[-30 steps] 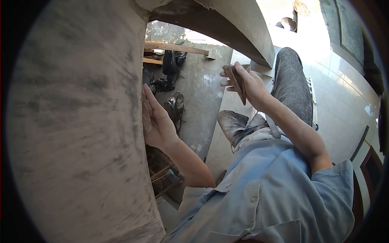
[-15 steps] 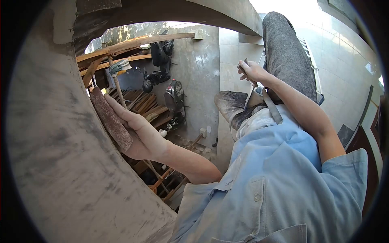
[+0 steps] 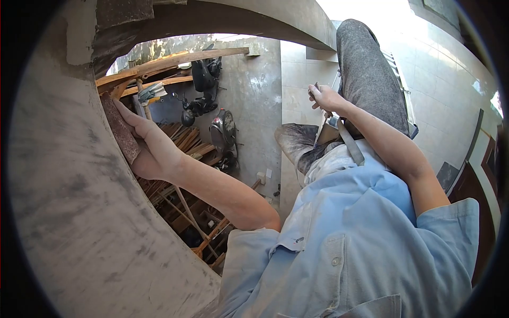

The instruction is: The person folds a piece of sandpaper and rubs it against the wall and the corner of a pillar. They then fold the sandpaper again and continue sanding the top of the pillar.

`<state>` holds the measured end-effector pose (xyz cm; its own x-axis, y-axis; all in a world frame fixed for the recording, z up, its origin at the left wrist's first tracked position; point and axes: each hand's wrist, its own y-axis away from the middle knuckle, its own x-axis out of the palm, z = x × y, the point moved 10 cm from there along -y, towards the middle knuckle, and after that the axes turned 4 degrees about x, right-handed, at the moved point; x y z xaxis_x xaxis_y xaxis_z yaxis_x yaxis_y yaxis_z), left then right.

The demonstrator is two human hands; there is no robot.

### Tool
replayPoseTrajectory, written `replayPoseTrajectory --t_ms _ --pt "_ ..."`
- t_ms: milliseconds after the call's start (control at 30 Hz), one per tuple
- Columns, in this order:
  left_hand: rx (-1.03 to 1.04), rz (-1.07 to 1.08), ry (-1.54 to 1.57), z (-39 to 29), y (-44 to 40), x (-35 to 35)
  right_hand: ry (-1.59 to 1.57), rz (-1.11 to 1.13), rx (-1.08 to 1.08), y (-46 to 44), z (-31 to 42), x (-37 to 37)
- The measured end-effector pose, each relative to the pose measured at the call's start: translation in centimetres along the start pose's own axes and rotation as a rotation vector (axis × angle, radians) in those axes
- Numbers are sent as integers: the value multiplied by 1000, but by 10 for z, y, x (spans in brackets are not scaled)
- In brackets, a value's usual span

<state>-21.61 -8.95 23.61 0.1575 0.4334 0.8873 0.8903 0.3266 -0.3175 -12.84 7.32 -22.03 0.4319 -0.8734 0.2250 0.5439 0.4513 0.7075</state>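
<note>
My left hand [image 3: 146, 143] is closed around a reddish-brown sanding block [image 3: 120, 127] with a worn, speckled face. It presses the block flat to the curved edge of the grey plastered wall [image 3: 79, 196]. My right hand [image 3: 326, 99] is closed near my knee, well away from the wall, on a thin dark flat piece [image 3: 316, 86]. Most of that piece is hidden by the fingers, so its kind cannot be made out. A grey strap [image 3: 351, 143] lies at my waist below the right wrist.
A plaster arch [image 3: 238, 18] spans overhead. Far below are stacked wooden boards [image 3: 183, 138], parked motorbikes [image 3: 222, 127] and a long timber beam [image 3: 175, 62] with a cloth [image 3: 151, 93] near it. A metal ladder [image 3: 405, 100] stands beside my leg, above pale floor tiles [image 3: 435, 69].
My left hand has slid the sanding block up and leftward along the wall edge, and the arm is stretched further. The right hand keeps its hold; the view has shifted slightly.
</note>
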Motion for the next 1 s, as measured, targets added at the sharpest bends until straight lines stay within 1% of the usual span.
replayPoseTrajectory --t_ms 133,167,267,300,400,433,533,600,633,700,767,867,933,1000 --pt "6 -44 -4 10 31 14 -19 -10 1 -3 0 -2" --pt "55 -63 -36 1 30 11 -10 -14 2 -3 0 -1" --pt "38 -35 22 -26 -1 -14 42 7 12 -7 -3 -3" --pt "45 -81 31 -29 -13 -18 39 14 12 -8 -4 -2" --pt "21 -63 87 -22 -2 -15 12 6 27 -8 -5 -6" --pt "22 -91 92 -19 11 -11 -1 -4 37 -8 -7 -7" --pt "174 -130 3 -48 11 -21 -36 -32 17 -6 -6 -5" --pt "249 -148 101 -63 1 -32 -24 8 -2 -8 -8 -1" --pt "255 -164 86 -66 1 -34 -24 7 -4 -6 -8 0" --pt "230 -166 21 -58 4 -34 -37 -17 -16 -3 -4 -5" --pt "189 -147 -105 -38 25 -13 -44 0 33 -2 -7 0" --pt "173 -231 119 -48 9 -28 8 7 42 -2 -11 0" --pt "116 -170 219 -44 0 -32 58 32 23 -9 -12 2" --pt "57 -144 285 -27 6 -17 42 27 35 -8 -15 2"
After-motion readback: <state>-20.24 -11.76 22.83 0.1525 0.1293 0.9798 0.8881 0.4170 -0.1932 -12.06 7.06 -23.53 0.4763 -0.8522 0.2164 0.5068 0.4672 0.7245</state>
